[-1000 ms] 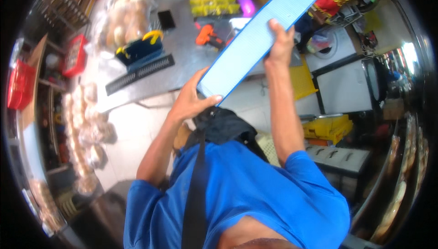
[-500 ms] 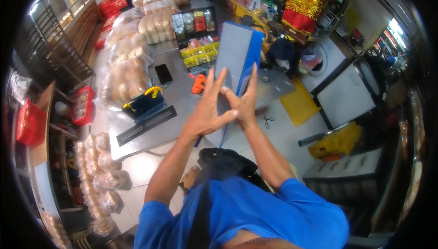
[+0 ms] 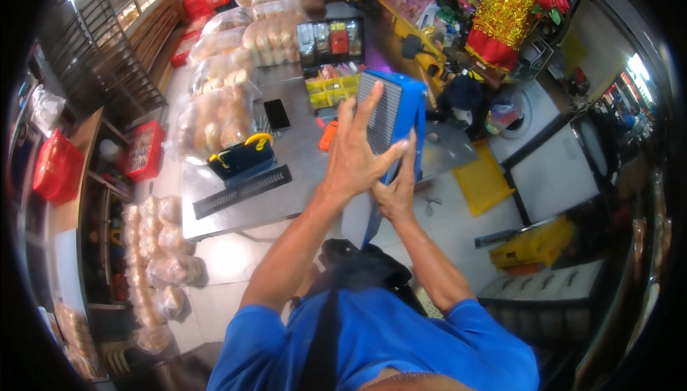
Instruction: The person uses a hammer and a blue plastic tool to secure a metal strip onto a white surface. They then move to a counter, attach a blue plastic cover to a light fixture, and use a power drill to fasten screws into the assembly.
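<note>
Above the near edge of the steel table I hold a blue box-shaped thing with a grey ribbed face [image 3: 405, 94] in both hands, tilted; its exact kind does not show. My left hand [image 3: 354, 144] lies along the ribbed face, fingers stretched upward and thumb reaching across toward the right. Lower on the right side, my right hand [image 3: 398, 189] grips the blue edge, some of its fingers hidden behind. A pale panel with a blue edge [image 3: 366, 228] hangs below the hands. Just left of my left hand, an orange tool [image 3: 328, 135] lies on the table, partly covered.
On the steel table [image 3: 293, 190] are a black ribbed strip [image 3: 243, 192], a black case with yellow handle [image 3: 243, 158], a phone [image 3: 276, 114] and a yellow compartment organizer [image 3: 333, 92]. Bagged bread [image 3: 222, 115] lines its left side. A yellow panel [image 3: 483, 180] stands at right.
The blue box has turned and come lower, showing more of its blue side. My left hand slid up over the ribbed face; my right hand moved down its edge.
</note>
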Demonstrator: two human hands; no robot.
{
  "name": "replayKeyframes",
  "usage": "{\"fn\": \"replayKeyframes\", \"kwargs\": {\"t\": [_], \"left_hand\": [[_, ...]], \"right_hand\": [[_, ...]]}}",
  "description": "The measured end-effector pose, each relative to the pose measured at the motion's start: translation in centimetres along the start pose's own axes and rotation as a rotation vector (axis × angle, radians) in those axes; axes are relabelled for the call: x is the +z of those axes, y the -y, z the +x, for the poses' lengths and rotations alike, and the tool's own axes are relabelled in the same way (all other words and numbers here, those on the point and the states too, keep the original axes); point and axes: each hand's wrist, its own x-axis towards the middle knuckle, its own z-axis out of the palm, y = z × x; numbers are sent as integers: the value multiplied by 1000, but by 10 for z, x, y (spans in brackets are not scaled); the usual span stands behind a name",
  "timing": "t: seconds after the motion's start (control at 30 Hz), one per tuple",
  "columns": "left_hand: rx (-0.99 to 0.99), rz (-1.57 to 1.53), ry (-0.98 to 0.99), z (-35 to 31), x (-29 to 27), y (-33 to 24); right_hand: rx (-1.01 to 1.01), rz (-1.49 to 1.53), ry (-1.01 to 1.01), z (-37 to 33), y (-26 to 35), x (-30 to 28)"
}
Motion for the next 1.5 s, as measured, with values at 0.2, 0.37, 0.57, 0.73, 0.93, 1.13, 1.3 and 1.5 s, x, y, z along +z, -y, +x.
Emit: {"fn": "replayKeyframes", "kwargs": {"t": [0.2,0.37,0.57,0.73,0.93,1.13,1.3,1.5], "left_hand": [[-35,-363,-84,6,-23,24],[206,-100,176,8,-90,39],[15,-584,106,-28,-68,26],[-62,-626,-32,-44,-49,20],[-82,-460,-39,-33,-55,40],[-149,5,-351,-74,-9,68],[-389,-326,10,-155,63,36],[-267,-413,-232,-125,106,56]], "right_hand": [[-76,-185,183,-1,10,-19],[-45,-48,392,-1,23,-45],[167,148,579,-21,24,-60],[295,186,545,-27,21,-59],[236,36,506,-32,8,-49],[113,-211,331,-10,-7,-36],[59,-221,164,4,-2,-14],[-12,-263,60,17,1,-4]]}}
